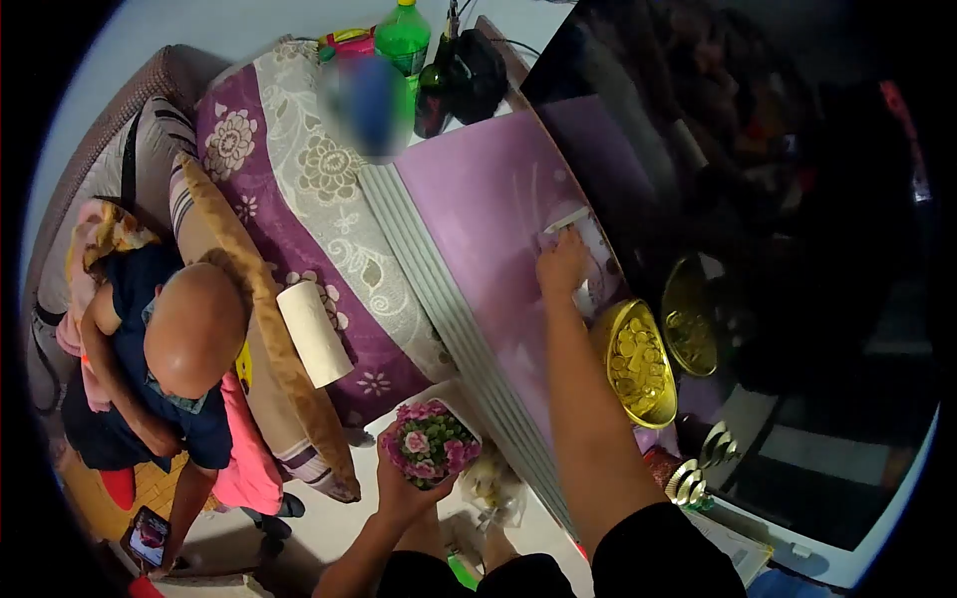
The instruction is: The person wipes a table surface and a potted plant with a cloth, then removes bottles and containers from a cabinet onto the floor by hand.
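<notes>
My left hand (401,491) is wrapped round a small pot of pink artificial-looking flowers (431,444) with green leaves, held low in front of me beside the purple cabinet top (478,189). Farther off, my right hand (564,261) reaches across that top to its far edge, by the dark television screen. Its fingers press on a white cloth-like piece (568,218), partly hidden under the hand. Just nearer than this hand stands a gold boat-shaped bowl (639,364) filled with gold coins, mirrored in the screen.
A person (194,329) sits at left holding a phone (150,535). A paper roll (315,334) lies on the purple-and-grey sofa cover (339,179). Green bottle (403,38) and dark items stand at the far end. A red ornament with gold fans (686,480) stands at right.
</notes>
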Demonstrator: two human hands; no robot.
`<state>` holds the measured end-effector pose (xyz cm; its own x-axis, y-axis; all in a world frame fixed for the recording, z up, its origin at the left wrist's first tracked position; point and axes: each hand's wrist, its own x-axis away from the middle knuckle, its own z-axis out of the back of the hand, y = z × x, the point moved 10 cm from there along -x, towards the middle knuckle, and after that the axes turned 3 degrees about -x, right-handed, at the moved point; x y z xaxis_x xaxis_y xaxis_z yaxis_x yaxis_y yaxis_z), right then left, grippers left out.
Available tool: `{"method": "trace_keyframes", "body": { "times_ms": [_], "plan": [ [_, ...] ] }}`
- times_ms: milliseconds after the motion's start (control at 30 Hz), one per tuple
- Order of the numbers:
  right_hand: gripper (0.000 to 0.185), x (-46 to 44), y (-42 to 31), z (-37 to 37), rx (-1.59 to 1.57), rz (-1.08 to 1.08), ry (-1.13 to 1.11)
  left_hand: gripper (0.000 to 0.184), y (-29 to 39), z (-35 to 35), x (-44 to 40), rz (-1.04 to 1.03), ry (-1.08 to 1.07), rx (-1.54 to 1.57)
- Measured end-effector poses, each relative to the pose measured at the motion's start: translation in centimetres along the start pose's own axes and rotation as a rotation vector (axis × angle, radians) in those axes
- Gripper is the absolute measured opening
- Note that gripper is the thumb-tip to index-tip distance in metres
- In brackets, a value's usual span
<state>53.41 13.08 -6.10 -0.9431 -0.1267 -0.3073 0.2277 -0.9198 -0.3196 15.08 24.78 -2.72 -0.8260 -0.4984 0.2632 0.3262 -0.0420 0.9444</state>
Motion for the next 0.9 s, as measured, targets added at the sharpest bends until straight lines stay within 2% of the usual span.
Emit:
{"method": "trace_keyframes", "body": {
  "times_ms": [33,133,200,267,333,433,533,567,633,800,867,900],
  "plan": [
    [0.032,0.4,-1.0,-0.9,0.051,0.125,-0.028,0.080,-0.3,0.1,0.0,-0.011,0.002,-0.033],
    [0.035,2.0,-0.7,-0.5,0.025,0.150,-0.149,0.080,-0.6,0.2,-0.2,-0.008,0.002,-0.069],
    [0.038,2.2,4.8,-3.8,-0.472,-0.060,-0.206,0.079,-0.3,0.1,-0.4,0.001,0.005,-0.046],
    [0.039,1.2,4.4,-3.3,-0.625,-0.072,-0.208,0.079,-0.1,0.3,-0.6,0.009,0.020,-0.003],
    [0.040,-0.2,-3.1,3.5,-0.430,0.104,-0.171,0.080,-0.3,0.3,-0.7,0.015,0.000,0.015],
    [0.045,-0.9,-9.0,6.0,-0.131,0.291,-0.029,0.082,0.5,0.7,-1.1,0.015,-0.018,-0.014],
    [0.054,2.5,-9.9,-2.1,0.167,0.534,-0.267,0.084,1.2,1.2,-1.6,-0.027,0.006,-0.130],
    [0.056,2.3,-9.5,-3.0,0.149,0.479,-0.252,0.084,1.0,1.4,-1.5,-0.041,0.013,-0.183],
    [0.060,1.4,-9.8,-3.7,0.110,0.367,-0.223,0.085,-1.0,1.2,-1.5,0.023,0.002,-0.069],
    [0.060,-7.8,-6.5,-6.6,0.109,0.054,-0.025,0.088,-2.6,1.5,-2.2,0.080,-0.023,0.027],
    [0.059,-11.2,-4.6,-8.6,0.190,-0.045,-0.133,0.088,-2.2,1.2,-2.9,0.080,-0.038,0.148],
    [0.058,-11.9,-4.8,-8.3,0.137,-0.090,-0.158,0.089,-4.3,0.6,-2.3,0.129,-0.033,0.189]
  ]
}}
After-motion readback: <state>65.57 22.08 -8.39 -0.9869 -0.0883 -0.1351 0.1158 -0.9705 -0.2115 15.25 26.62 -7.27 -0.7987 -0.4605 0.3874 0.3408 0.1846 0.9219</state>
